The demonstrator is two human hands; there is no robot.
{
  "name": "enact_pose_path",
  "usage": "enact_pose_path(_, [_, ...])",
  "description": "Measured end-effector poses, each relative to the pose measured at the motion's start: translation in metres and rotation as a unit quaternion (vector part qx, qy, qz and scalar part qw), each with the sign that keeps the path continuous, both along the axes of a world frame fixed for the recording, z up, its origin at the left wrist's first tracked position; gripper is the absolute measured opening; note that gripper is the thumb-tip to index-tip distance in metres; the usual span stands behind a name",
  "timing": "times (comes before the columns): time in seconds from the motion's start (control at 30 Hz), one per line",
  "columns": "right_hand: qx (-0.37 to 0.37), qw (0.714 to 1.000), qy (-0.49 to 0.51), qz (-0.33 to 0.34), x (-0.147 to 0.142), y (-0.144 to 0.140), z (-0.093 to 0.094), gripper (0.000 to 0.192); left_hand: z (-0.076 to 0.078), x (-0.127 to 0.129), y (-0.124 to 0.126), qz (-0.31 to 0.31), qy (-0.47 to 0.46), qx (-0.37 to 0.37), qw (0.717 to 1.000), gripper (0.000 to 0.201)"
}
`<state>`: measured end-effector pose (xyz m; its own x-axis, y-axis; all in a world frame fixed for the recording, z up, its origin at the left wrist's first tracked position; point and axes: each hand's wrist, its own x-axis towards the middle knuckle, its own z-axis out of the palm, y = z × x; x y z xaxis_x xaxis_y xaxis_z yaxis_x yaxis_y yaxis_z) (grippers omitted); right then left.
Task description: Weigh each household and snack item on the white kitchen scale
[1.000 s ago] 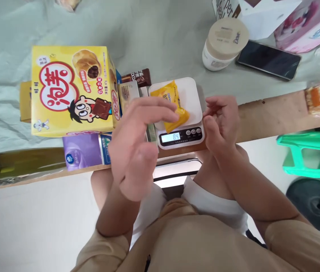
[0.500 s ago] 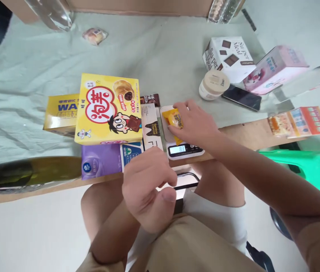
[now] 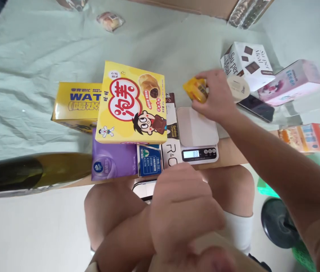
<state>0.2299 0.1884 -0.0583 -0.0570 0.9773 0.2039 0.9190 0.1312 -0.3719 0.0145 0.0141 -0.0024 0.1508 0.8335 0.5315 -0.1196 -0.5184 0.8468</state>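
1. Head view: the right hand [image 3: 215, 99] pinches a yellow packet [image 3: 195, 89] in its fingers, holding it in the air beyond the far edge of the scale [image 3: 198, 132], clear of the pan.
2. The scale pan is bare; its display sits at the near edge.
3. The left hand [image 3: 182, 211] hangs close to the camera over the lap, fingers curled loosely, holding nothing.
4. Left of the scale lies a big yellow box [image 3: 133, 104] on a purple pack [image 3: 113, 164].
5. A jar [image 3: 238, 88] sits just behind the right hand, a phone [image 3: 257, 107] beside it.
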Motion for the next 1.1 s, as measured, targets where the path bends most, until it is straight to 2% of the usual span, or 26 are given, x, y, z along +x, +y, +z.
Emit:
enact_pose_path(0.03, [0.001,1.000,0.005,0.030,-0.003,0.017,-0.002,0.069,-0.002,0.004,0.001,0.019,-0.039,-0.007,0.999,0.054])
enact_pose_path(0.1, [-0.004,0.997,0.015,0.078,-0.014,0.049,-0.007,0.075,-0.005,0.006,0.005,0.009,-0.060,-0.013,0.998,0.054])
enact_pose_path(0.23, [-0.008,0.991,0.051,0.121,-0.042,0.100,-0.015,0.077,-0.017,-0.013,0.019,-0.148,0.063,-0.016,0.987,0.052])
enact_pose_path(0.33, [-0.044,0.981,0.069,0.179,-0.054,0.115,-0.017,0.077,-0.028,-0.026,0.025,-0.192,0.120,-0.046,0.973,0.049])
enact_pose_path(0.43, [-0.089,0.964,0.074,0.240,-0.060,0.111,-0.017,0.082,-0.037,-0.025,0.026,-0.219,0.106,-0.051,0.969,0.044])
enact_pose_path(0.53, [-0.120,0.952,0.099,0.262,-0.064,0.102,-0.019,0.083,-0.038,-0.019,0.026,-0.248,0.076,-0.044,0.965,0.043])
enact_pose_path(0.6, [-0.133,0.950,0.139,0.248,-0.064,0.099,-0.021,0.080,-0.034,-0.016,0.027,-0.248,0.070,-0.041,0.965,0.044])
enact_pose_path(0.7, [-0.141,0.952,0.180,0.203,-0.060,0.098,-0.024,0.065,-0.027,-0.013,0.029,-0.241,0.072,-0.038,0.967,0.046])
enact_pose_path(0.8, [-0.144,0.961,0.162,0.170,-0.054,0.097,-0.024,0.056,-0.020,-0.010,0.029,-0.212,0.072,-0.023,0.974,0.047])
enact_pose_path(0.93, [-0.179,0.961,0.115,0.180,-0.055,0.092,-0.019,0.060,-0.016,-0.004,0.023,-0.186,0.078,-0.004,0.979,0.044])
enact_pose_path(1.03, [-0.133,0.972,0.086,0.172,-0.054,0.078,-0.009,0.055,-0.014,0.003,0.017,-0.154,0.055,-0.016,0.986,0.047])
enact_pose_path(1.1, [-0.072,0.984,0.078,0.146,-0.044,0.053,-0.002,0.053,-0.014,0.008,0.013,-0.117,0.033,-0.034,0.992,0.048])
